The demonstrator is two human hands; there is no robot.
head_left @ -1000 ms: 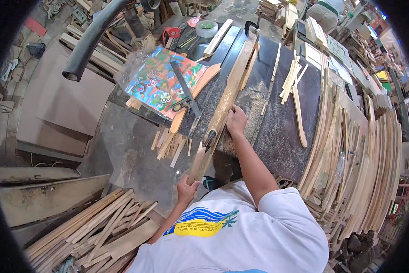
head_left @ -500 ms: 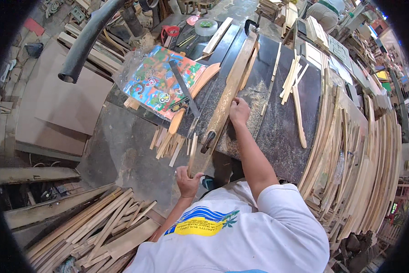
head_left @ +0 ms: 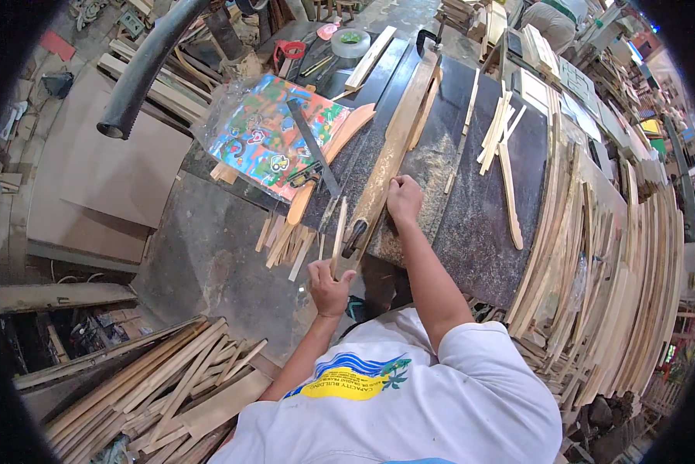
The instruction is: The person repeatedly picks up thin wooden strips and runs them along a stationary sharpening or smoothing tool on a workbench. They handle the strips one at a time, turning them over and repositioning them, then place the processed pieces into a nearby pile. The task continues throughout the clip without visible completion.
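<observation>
My left hand (head_left: 329, 289) grips the near end of a thin wooden strip (head_left: 339, 236), which points up and away beside the near end of a long wooden board (head_left: 388, 158). The board lies along the dark work table (head_left: 483, 240), with a dark clamp (head_left: 354, 238) at its near end and another clamp (head_left: 425, 40) at its far end. Against the board's right edge rests my right hand (head_left: 404, 199), its fingers curled closed; what they hold, if anything, is hidden. Sawdust (head_left: 432, 166) covers the table around it.
Left on the table lie a colourful printed sheet (head_left: 243, 131), a metal square (head_left: 312, 143) and a tape roll (head_left: 350, 44). Thin strips (head_left: 498, 131) lie right. Wood stacks stand at right (head_left: 626, 286) and lower left (head_left: 154, 387). A black hose (head_left: 150, 69) hangs at upper left.
My left hand has moved forward and slightly right, carrying the wooden strip with it. My right hand has slid a little back toward me along the board.
</observation>
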